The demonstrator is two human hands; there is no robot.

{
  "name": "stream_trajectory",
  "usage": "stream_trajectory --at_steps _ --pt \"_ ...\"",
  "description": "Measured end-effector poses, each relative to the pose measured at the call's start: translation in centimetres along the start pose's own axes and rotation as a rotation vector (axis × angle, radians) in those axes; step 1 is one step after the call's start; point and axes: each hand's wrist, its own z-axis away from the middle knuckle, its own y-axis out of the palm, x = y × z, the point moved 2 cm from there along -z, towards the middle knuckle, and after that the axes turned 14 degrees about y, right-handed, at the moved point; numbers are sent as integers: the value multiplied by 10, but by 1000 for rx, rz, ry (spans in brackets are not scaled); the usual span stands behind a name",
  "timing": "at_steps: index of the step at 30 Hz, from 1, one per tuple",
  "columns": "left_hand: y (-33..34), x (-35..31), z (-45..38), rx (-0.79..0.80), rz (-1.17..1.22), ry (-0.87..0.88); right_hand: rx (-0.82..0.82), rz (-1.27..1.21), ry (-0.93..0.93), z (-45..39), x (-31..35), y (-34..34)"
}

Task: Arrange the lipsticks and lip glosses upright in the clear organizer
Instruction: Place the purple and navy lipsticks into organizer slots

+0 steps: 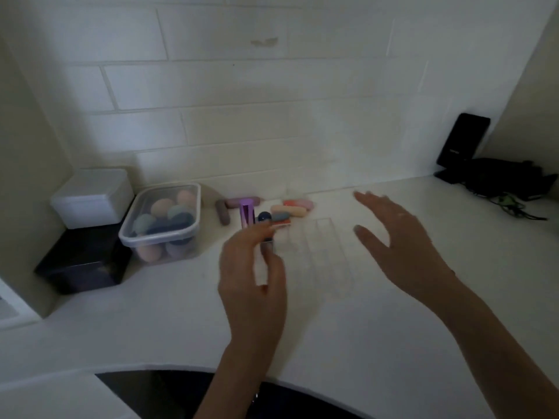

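A clear organizer (320, 255) with several narrow slots sits on the white counter, hard to see against it. My left hand (254, 285) holds a dark blue-capped tube (266, 228) upright at the organizer's left end. A purple lipstick (246, 213) stands upright just behind it. Behind the organizer lie several tubes: two mauve ones (223, 212), a blue-grey one (280, 218), and pink and peach ones (298, 205). My right hand (402, 246) hovers open above the organizer's right side, fingers spread, holding nothing.
A clear tub (193, 213) of coloured makeup sponges stands at the left, beside a white box (93, 198) stacked on a black box (81, 261). A black phone stand and cables (484, 164) occupy the back right corner. A tiled wall runs behind.
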Motion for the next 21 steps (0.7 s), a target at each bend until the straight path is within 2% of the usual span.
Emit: stream_trajectory --at_steps 2,5,9,13,15,17,19,21 --pt "22 -23 12 165 89 145 -26 98 283 27 -34 -19" --pt "62 -52 31 489 246 124 10 112 551 61 -68 -31" --pt "114 -81 63 925 358 112 113 235 690 79 -99 -27" --pt "142 -102 80 1275 434 55 149 223 686 92 -122 -26" --pt "145 -112 83 1329 471 48 126 191 628 96 -130 -27" --pt "145 -117 84 1309 503 -16 84 134 564 100 -132 -29" --pt "147 -114 85 1222 547 -223 2 -9 500 102 -130 -32" --pt "148 -108 80 1062 601 -550 -101 -234 483 105 -122 -38"
